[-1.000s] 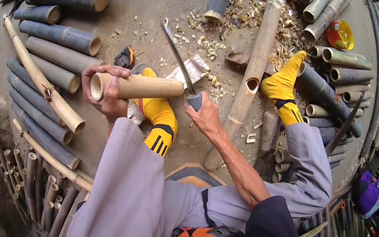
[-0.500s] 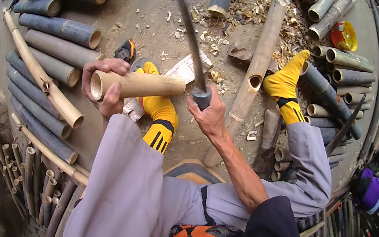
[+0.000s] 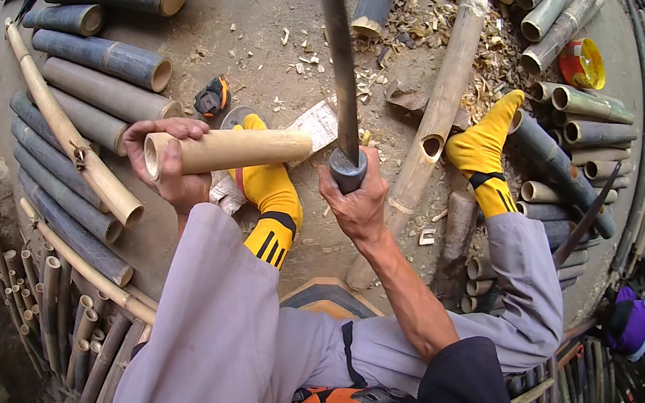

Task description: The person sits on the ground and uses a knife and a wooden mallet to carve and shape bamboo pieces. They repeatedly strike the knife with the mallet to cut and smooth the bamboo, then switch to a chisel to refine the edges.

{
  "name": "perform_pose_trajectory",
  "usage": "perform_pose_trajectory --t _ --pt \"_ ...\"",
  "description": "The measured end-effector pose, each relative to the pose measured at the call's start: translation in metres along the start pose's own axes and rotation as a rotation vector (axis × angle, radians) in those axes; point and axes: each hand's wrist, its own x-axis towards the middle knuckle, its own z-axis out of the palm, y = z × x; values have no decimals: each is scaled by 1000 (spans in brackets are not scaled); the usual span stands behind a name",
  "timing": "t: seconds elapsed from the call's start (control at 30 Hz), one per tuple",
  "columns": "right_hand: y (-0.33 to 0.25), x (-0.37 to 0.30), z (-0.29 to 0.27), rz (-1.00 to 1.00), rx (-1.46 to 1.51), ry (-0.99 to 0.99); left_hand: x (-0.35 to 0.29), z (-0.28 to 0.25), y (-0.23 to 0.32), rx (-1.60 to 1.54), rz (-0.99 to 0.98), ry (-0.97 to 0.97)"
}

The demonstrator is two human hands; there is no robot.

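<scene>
With the left hand (image 3: 176, 185), holds a short bamboo tube (image 3: 234, 149) by its left end, over the left foot (image 3: 271, 198); with the right hand (image 3: 362, 208), grips a big knife (image 3: 343, 78), apart from the tube. Probably is at trimming the free end; needs next a steady hold and careful stroke.

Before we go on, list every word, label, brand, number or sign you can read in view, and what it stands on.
No readable text anywhere.
Red-and-yellow container: any print is too small and blurred to read.
Small black-and-orange item: too small to read.
Bamboo piece in the left hand: no lettering visible.
Long blade in the right hand: none visible.
Left yellow sock: black stripes, no letters.
</scene>
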Motion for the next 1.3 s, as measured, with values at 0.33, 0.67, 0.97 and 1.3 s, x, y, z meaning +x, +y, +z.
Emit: perform_pose_trajectory --t 0.33,0.67,0.97,1.3 --pt "18 0 -5 221 -156 -187 6 -31 8 99 -86 -413" --pt "67 -8 5 333 -314 -365 9 17 10 114 -192 202" --pt "5 -6 11 -101 8 109 -5 8 -4 202 -81 372" --pt "-4 -5 -1 155 -64 -61 -10 22 1 134 21 219"
